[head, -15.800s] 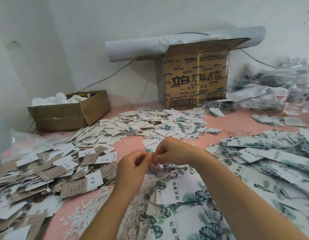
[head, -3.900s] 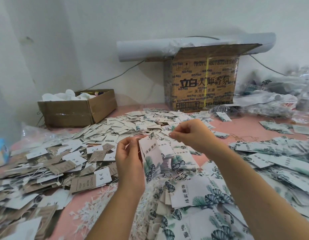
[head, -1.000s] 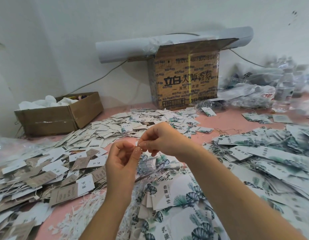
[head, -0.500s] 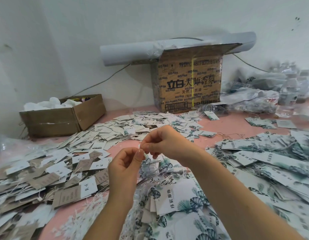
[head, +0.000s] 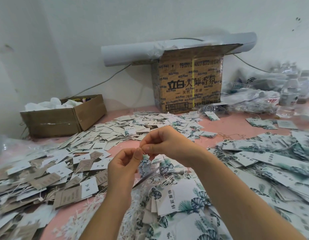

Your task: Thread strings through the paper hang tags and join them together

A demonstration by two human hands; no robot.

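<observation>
My left hand point(head: 123, 166) and my right hand point(head: 163, 143) meet fingertip to fingertip above the pink table, both pinching a thin white string point(head: 141, 149). Leaf-printed hang tags point(head: 147, 164) dangle from the string just under my fingers, blurred. A stack of large leaf-printed tags point(head: 178, 198) lies in front of me beside a heap of loose white strings point(head: 91, 208). Small white and brown tags point(head: 68, 172) cover the left side.
A printed cardboard box point(head: 190, 85) with a white paper roll point(head: 133, 52) on it stands against the wall. An open brown box point(head: 63, 116) sits at the back left. Plastic bags and bottles point(head: 287, 94) crowd the back right. More leaf tags point(head: 271, 158) spread on the right.
My hands have stayed together at the string, dropping slightly; the tags hanging below them swing. Four seconds ago the hands were apart, the left holding a tag upright.
</observation>
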